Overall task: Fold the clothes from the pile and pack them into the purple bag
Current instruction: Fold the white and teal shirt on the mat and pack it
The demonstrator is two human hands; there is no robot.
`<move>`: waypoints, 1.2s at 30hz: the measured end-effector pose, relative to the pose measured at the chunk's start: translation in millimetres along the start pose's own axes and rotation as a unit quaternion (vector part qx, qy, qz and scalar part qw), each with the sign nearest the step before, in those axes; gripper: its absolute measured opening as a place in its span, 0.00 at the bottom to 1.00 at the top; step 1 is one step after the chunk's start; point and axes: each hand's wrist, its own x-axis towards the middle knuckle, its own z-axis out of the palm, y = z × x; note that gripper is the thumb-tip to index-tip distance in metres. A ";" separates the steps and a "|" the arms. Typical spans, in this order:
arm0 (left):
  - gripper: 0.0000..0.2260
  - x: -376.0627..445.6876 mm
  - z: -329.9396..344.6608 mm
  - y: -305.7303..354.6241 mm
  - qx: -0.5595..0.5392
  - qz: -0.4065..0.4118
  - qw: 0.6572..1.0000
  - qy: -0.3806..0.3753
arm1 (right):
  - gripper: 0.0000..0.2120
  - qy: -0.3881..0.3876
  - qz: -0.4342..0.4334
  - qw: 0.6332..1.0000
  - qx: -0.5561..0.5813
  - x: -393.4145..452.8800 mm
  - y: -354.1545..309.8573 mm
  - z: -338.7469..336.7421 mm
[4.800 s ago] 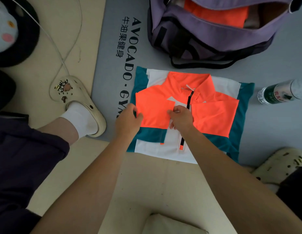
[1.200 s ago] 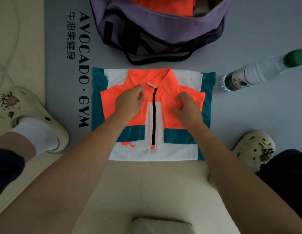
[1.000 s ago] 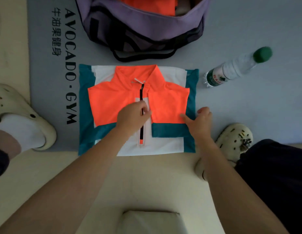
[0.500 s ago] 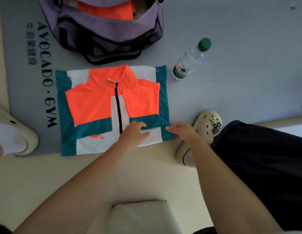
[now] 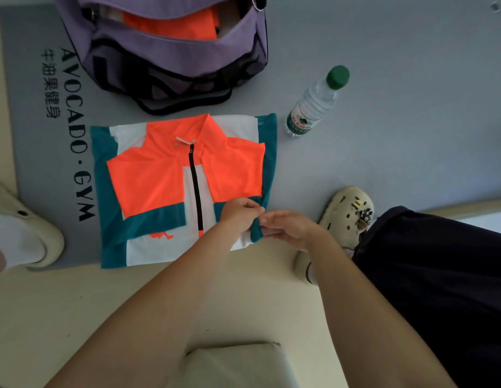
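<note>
Your folded jacket (image 5: 170,189) lies flat on the grey mat (image 5: 383,121), near the mat's front edge where it meets the pale floor (image 5: 75,309). It is a smooth, thin sports fabric in blocks of neon orange, teal and white, folded to a near square, with a black zip running down the middle and the stand-up collar pointing toward the purple bag (image 5: 170,51). Both sleeves are folded across the chest.

Your left hand (image 5: 240,212) has its fingers curled onto the jacket's near right corner, pinching the teal and white cloth, which is bunched and raised there. Your right hand (image 5: 288,226) meets it at the same corner; its fingers look loosely extended against the cloth edge, and you cannot tell whether they actually pinch it, since the left hand and the fold cover the contact.

The purple bag sits at the far edge of the mat, soft woven fabric with black straps, unzipped, with another orange garment (image 5: 170,23) partly visible inside; its top is cut off by the frame. A clear ribbed plastic water bottle (image 5: 316,103) with a green cap lies just beside the jacket's far right corner. Black lettering (image 5: 78,135) runs along the mat's left side. A cream perforated clog (image 5: 341,219) stands just right of your hands.
</note>
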 end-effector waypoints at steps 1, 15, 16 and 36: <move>0.06 3.0 -3.3 -0.8 0.007 0.005 1.000 0.001 | 0.08 0.007 0.015 1.000 -0.001 3.0 -3.6 -3.3; 0.15 14.5 -59.4 -19.2 -0.081 -0.009 0.997 -0.014 | 0.15 0.266 -0.108 0.946 -0.150 96.2 -128.1 27.5; 0.16 15.6 -62.3 -17.5 -0.073 -0.013 0.997 -0.017 | 0.12 0.264 -0.099 0.945 -0.164 99.1 -130.9 29.2; 0.23 -14.1 -178.8 -53.7 0.038 0.097 0.974 0.203 | 0.10 0.065 -0.164 0.972 -0.156 102.9 -147.2 178.4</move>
